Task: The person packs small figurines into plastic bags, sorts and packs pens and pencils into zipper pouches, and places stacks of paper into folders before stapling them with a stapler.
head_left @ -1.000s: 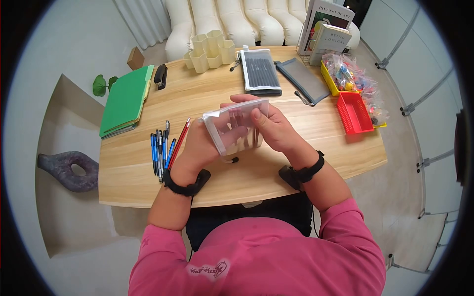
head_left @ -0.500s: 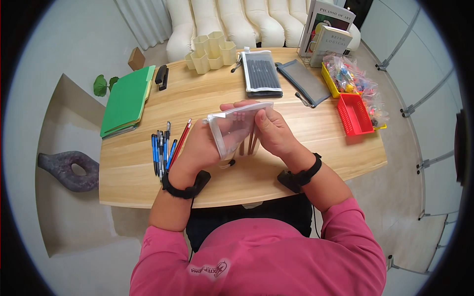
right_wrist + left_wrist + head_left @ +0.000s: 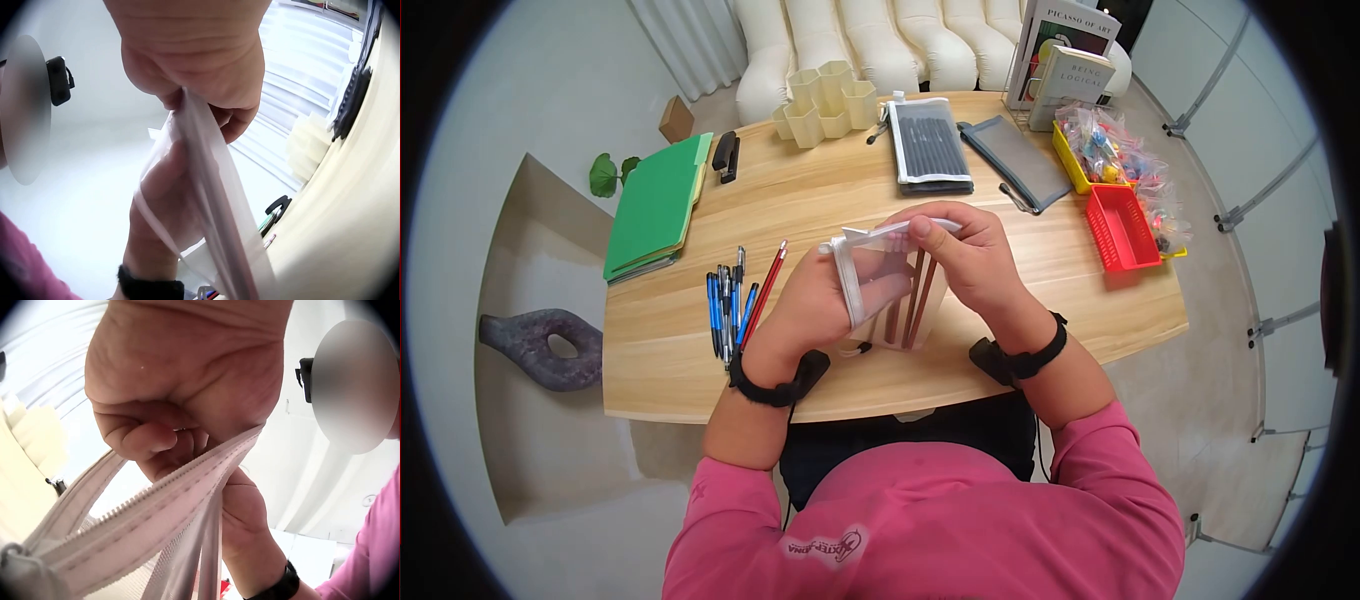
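Observation:
Both hands hold a white mesh zipper pouch (image 3: 850, 290) above the near part of the table. My left hand (image 3: 805, 300) grips its left side, with fingers showing through the mesh. At the upper right rim, my right hand (image 3: 972, 262) pinches the edge between thumb and fingers. Several dark reddish-brown pencils (image 3: 920, 300) show within the pouch, slanting down from the right hand. In the left wrist view, the zipper teeth (image 3: 144, 500) run along the parted mouth. The right wrist view shows the pouch (image 3: 212, 187) hanging from the right hand.
Blue and black pens (image 3: 725, 300) and red pencils (image 3: 766, 290) lie left of the hands. Farther back are green folders (image 3: 658, 205), a stapler (image 3: 726, 158), a hexagonal holder (image 3: 825, 110), a filled pouch (image 3: 930, 145), a grey pouch (image 3: 1015, 165) and a red basket (image 3: 1122, 230).
My right hand has moved slightly right and up along the rim, bending its fingers over it. The pouch's body now hangs lower, with the pencils showing more plainly.

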The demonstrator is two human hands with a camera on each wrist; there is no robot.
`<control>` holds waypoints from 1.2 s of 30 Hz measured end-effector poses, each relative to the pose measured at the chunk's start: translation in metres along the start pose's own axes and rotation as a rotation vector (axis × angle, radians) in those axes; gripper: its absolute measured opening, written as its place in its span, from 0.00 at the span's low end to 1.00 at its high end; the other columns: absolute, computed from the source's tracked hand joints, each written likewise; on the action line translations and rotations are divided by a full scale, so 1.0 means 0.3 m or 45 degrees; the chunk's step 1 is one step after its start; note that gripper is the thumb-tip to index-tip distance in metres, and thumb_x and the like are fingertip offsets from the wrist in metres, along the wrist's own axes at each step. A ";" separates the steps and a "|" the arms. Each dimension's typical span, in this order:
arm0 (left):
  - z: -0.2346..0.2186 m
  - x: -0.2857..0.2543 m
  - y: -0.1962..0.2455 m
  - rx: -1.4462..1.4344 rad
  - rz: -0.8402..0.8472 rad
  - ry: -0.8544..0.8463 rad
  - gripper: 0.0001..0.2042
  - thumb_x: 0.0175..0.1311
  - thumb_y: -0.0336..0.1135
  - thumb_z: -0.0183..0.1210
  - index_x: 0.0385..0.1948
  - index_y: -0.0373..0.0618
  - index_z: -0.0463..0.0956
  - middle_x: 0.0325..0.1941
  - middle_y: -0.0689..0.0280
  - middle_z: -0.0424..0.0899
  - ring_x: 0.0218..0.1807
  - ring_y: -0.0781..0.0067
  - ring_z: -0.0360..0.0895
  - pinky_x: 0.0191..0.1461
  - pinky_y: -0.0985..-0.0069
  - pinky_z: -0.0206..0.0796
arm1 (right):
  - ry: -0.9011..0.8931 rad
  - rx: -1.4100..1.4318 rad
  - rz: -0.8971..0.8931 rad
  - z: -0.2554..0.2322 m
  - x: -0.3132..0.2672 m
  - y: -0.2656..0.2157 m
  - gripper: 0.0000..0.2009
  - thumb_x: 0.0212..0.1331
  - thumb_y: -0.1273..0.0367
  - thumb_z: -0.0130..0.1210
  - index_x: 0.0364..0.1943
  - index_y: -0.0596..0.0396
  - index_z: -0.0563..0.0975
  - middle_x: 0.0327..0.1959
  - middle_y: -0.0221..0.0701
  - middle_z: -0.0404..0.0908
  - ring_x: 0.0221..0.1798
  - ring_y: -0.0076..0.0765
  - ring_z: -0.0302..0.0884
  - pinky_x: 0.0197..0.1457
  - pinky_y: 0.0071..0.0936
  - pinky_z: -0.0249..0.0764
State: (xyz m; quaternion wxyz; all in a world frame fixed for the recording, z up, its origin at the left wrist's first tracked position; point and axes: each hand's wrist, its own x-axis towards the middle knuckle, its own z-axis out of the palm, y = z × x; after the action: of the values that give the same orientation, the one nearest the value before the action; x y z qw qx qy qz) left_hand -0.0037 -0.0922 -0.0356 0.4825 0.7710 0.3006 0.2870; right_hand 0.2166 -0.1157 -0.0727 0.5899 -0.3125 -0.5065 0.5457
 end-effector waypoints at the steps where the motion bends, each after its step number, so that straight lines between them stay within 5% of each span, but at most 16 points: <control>1: -0.004 0.001 0.008 0.093 0.001 -0.028 0.11 0.68 0.35 0.72 0.46 0.38 0.90 0.42 0.59 0.94 0.43 0.68 0.89 0.50 0.69 0.79 | -0.015 0.071 -0.005 0.007 0.002 0.004 0.13 0.79 0.65 0.61 0.54 0.62 0.85 0.52 0.38 0.91 0.54 0.30 0.87 0.61 0.32 0.83; 14: -0.017 -0.013 0.009 -0.119 -0.094 -0.089 0.13 0.69 0.33 0.72 0.50 0.37 0.89 0.43 0.61 0.93 0.45 0.74 0.87 0.52 0.71 0.79 | -0.051 0.444 0.122 0.010 -0.001 -0.006 0.12 0.79 0.64 0.61 0.52 0.59 0.85 0.53 0.39 0.91 0.54 0.30 0.87 0.64 0.35 0.81; 17: 0.011 -0.012 -0.015 -0.065 -0.101 0.016 0.13 0.65 0.33 0.74 0.48 0.37 0.90 0.39 0.64 0.92 0.40 0.78 0.85 0.48 0.73 0.78 | 0.029 0.169 0.064 -0.017 0.007 -0.032 0.10 0.76 0.67 0.64 0.47 0.60 0.87 0.43 0.31 0.91 0.46 0.24 0.86 0.56 0.29 0.82; 22: 0.006 -0.004 -0.039 -0.028 -0.023 -0.090 0.18 0.67 0.31 0.73 0.56 0.37 0.85 0.48 0.63 0.92 0.49 0.74 0.86 0.55 0.71 0.79 | -0.023 -0.072 0.064 -0.010 -0.001 -0.051 0.09 0.75 0.68 0.65 0.45 0.62 0.86 0.40 0.29 0.90 0.43 0.23 0.86 0.49 0.25 0.82; 25: 0.023 -0.003 -0.051 -0.057 0.026 -0.029 0.16 0.67 0.34 0.71 0.55 0.41 0.87 0.49 0.60 0.93 0.48 0.66 0.90 0.57 0.70 0.79 | 0.012 -0.179 0.014 -0.012 0.000 -0.040 0.09 0.76 0.68 0.64 0.44 0.62 0.86 0.39 0.29 0.89 0.42 0.22 0.84 0.47 0.23 0.81; 29: 0.012 -0.004 -0.036 -0.009 0.029 -0.071 0.15 0.67 0.34 0.71 0.53 0.40 0.88 0.48 0.60 0.93 0.48 0.67 0.89 0.57 0.70 0.80 | 0.050 -0.197 -0.032 -0.004 -0.002 -0.017 0.10 0.77 0.66 0.63 0.44 0.60 0.86 0.38 0.27 0.88 0.41 0.19 0.81 0.46 0.22 0.78; 36: -0.006 -0.013 0.000 -0.227 -0.320 -0.131 0.15 0.68 0.33 0.72 0.53 0.38 0.87 0.48 0.62 0.93 0.49 0.73 0.88 0.57 0.71 0.79 | 0.146 0.078 0.093 0.024 -0.014 0.027 0.11 0.77 0.63 0.64 0.46 0.58 0.85 0.39 0.26 0.88 0.43 0.20 0.82 0.49 0.23 0.78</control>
State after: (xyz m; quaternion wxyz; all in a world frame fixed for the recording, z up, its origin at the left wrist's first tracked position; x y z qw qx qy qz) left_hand -0.0076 -0.0938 -0.0356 0.5959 0.6950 0.3430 0.2101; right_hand 0.2076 -0.1195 -0.0792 0.6069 -0.3436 -0.4431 0.5633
